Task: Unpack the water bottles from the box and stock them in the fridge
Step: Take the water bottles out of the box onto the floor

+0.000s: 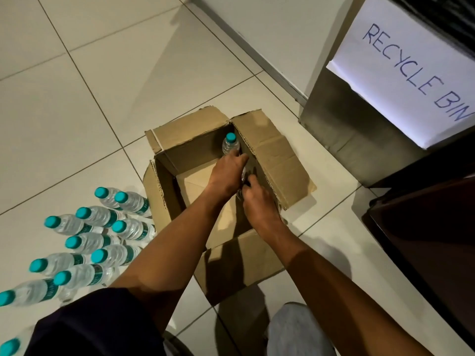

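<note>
On the floor at the left, unpacked bottles (84, 242) stand packed close beside the cardboard box (180, 160), so a brushing forearm could topple several. Inside the box, the left hand (226, 170) seems to curl its fingers around a capped bottle (230, 143) in the far corner. The right hand (257, 201) grips clear plastic beside it; rushed two-handed lifting could drop one.

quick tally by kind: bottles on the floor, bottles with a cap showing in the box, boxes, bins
bottles on the floor: 11
capped bottle in the box: 1
box: 1
recycle bin: 1
total: 14
hidden bottles in the box: not counted
</note>
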The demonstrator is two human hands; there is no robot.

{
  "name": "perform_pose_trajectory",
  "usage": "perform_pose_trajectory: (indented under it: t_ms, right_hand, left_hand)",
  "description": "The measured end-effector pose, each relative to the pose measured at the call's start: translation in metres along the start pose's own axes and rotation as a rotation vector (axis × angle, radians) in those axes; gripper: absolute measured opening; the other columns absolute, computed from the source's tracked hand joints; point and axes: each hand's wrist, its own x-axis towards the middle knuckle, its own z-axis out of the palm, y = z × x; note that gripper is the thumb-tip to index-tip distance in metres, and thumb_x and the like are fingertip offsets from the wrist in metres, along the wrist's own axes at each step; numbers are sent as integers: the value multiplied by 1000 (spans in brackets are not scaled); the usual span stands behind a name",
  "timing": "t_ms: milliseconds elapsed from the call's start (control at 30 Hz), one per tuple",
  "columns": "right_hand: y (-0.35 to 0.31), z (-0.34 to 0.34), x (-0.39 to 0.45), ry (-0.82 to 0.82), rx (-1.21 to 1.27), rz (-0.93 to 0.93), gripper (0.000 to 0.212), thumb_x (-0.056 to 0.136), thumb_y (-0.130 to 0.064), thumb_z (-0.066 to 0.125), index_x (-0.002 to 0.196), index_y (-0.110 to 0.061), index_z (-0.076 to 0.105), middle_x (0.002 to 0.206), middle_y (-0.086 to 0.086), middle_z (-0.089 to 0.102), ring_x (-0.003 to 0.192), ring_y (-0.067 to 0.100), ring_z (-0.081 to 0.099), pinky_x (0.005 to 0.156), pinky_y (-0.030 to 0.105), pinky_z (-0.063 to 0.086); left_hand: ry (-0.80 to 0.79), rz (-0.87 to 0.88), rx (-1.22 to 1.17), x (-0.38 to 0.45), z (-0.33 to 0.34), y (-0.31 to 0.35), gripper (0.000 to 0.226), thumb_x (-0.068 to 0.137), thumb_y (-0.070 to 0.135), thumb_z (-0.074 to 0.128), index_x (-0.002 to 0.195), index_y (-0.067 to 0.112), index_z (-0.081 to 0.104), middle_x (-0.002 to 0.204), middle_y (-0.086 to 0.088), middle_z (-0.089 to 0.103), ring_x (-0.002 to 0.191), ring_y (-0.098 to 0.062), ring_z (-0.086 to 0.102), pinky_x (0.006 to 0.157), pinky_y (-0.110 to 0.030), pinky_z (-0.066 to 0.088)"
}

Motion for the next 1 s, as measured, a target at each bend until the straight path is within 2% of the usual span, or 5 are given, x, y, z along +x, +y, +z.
perform_pose_trajectory:
  t_ms: [233, 433, 667, 867, 1000]
  right_hand:
    - [4, 0, -15, 11, 79, 27, 40, 82, -9, 73, 119, -13, 57, 123, 8, 45, 101, 21, 56, 80, 31, 51]
    - [-11, -14, -27, 41, 16, 77, 44, 77, -14, 80, 117, -19, 61, 120, 5, 48, 101, 21, 58, 78, 32, 52]
    - [-53, -46, -26, 188, 124, -40, 36, 89, -20, 69, 122, -16, 58, 124, 7, 48, 98, 16, 55, 75, 21, 44]
    - [-114, -81, -24, 329, 196, -255, 33, 84, -8, 73, 115, -5, 63, 114, 15, 55, 95, 22, 60, 74, 28, 56]
    - [-157, -96, -22, 304, 232, -329, 30, 92, -14, 63, 121, -7, 59, 119, 12, 51, 97, 20, 57, 75, 23, 49]
  left_hand:
    - [104, -30, -134, -40, -12, -21, 20, 90, 10, 61, 109, 6, 59, 111, -13, 53, 91, -23, 57, 78, -35, 56]
    - [207, -70, -206, -87, -40, -41, 31, 89, 16, 66, 119, 11, 60, 113, -7, 53, 95, -17, 57, 82, -27, 54]
    - [324, -62, -187, -127, -93, -60, 30, 86, 18, 69, 114, 14, 60, 113, -5, 57, 99, -17, 55, 83, -26, 52]
    - [434, -96, -146, -173, -152, -85, 30, 86, 19, 67, 114, 9, 60, 109, -9, 58, 94, -19, 55, 80, -30, 52]
    - [524, -153, -113, -209, -193, -114, 29, 85, 19, 67, 111, 8, 61, 104, -10, 60, 90, -21, 55, 76, -28, 46]
